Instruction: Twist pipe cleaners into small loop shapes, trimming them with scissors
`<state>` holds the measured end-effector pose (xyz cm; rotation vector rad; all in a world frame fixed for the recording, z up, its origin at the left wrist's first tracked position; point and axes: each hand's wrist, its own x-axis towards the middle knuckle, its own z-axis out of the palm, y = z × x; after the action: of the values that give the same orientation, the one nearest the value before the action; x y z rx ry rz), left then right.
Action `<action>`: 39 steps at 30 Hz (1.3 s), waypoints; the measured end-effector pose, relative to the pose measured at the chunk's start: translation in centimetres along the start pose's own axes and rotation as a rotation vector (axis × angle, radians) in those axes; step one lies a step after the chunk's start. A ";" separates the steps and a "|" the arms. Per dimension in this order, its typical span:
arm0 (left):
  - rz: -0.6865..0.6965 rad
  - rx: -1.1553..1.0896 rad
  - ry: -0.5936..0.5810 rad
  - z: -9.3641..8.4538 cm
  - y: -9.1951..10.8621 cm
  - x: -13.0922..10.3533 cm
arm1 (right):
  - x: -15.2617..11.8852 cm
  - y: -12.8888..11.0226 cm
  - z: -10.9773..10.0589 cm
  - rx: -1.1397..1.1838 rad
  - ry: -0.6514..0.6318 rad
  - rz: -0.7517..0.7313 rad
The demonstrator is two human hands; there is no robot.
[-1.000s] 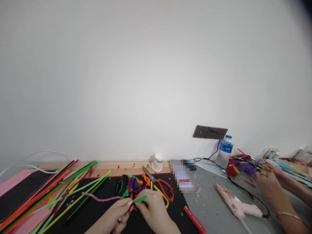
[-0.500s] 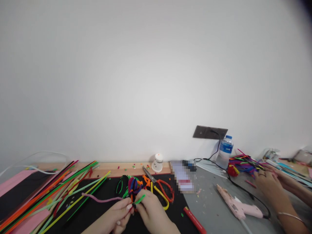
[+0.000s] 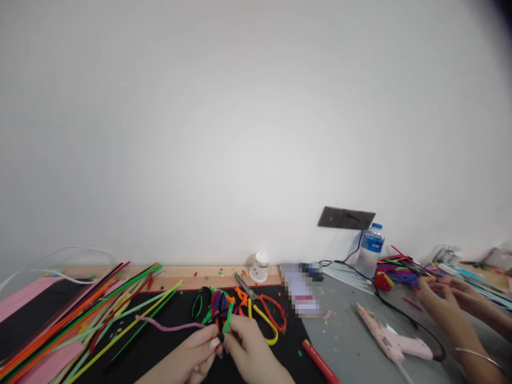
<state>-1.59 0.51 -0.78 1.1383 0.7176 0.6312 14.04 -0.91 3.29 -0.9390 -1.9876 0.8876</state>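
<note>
My left hand (image 3: 198, 349) is closed in a pinch on the lower end of some pipe cleaners, where an orange strand and a small black piece show at the fingertips. Close against it, my right hand (image 3: 251, 346) pinches a green pipe cleaner (image 3: 229, 316), whose short end stands nearly upright. Just beyond my fingers is a bunch of curled blue, purple and red pipe cleaners (image 3: 218, 302); whether it joins the held strands I cannot tell. A mauve pipe cleaner (image 3: 170, 326) lies left of my hands. Scissors (image 3: 256, 301) with red and yellow handles lie beyond my right hand.
Long coloured pipe cleaners (image 3: 100, 309) spread over the left side. A paper cup (image 3: 259, 268) stands upside down by the wall. Rightward are a red tube (image 3: 320, 362), a pink glue gun (image 3: 394, 336), a water bottle (image 3: 368, 250) and another person's hands (image 3: 440, 298).
The green pipe cleaner's end has swung from pointing right to nearly upright, as my right fingers shifted slightly. The other person's hands have moved a little.
</note>
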 end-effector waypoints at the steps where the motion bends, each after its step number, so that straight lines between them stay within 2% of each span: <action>1: 0.010 0.015 0.009 0.1 0.1 0.0 | 0.0 0.2 0.2 0.052 0.024 0.034; 7: 0.028 0.147 0.162 0.9 0.4 -0.3 | 0.4 0.6 0.8 0.343 0.118 0.221; 13: 0.243 0.390 0.312 1.3 0.8 -0.9 | 0.6 0.8 0.8 0.456 0.116 0.326; 16: 0.293 0.544 0.328 1.4 1.4 -1.4 | 0.5 1.2 1.0 0.573 0.111 0.372; 19: 0.270 0.686 0.303 1.6 1.8 -1.8 | 0.4 1.5 1.1 0.728 0.103 0.409; 21: 0.266 0.704 0.300 1.8 1.9 -1.8 | 0.4 1.6 0.9 0.805 0.096 0.451; 24: 0.300 0.511 0.297 2.0 1.8 -1.5 | 0.5 1.7 0.2 0.832 0.064 0.491; 27: 0.186 0.187 0.203 1.6 1.5 -0.8 | 0.6 1.5 -0.9 0.741 0.065 0.433; 31: 0.054 -0.093 0.120 1.1 1.7 -0.3 | 0.8 0.6 -2.0 0.411 0.311 0.168; 34: 0.001 -0.182 0.113 1.1 2.0 -0.6 | 0.8 0.0 -2.0 0.265 0.268 0.071; 36: -0.015 -0.202 0.109 1.2 2.1 -0.9 | 0.7 -0.1 -1.7 0.228 0.206 0.066; 39: -0.029 -0.181 0.084 1.2 2.0 -1.1 | 0.7 0.3 -1.2 0.217 0.203 0.069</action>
<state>-1.51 -0.40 1.58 0.9373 0.7324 0.7083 14.84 0.09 3.85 -0.9381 -1.6598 0.9835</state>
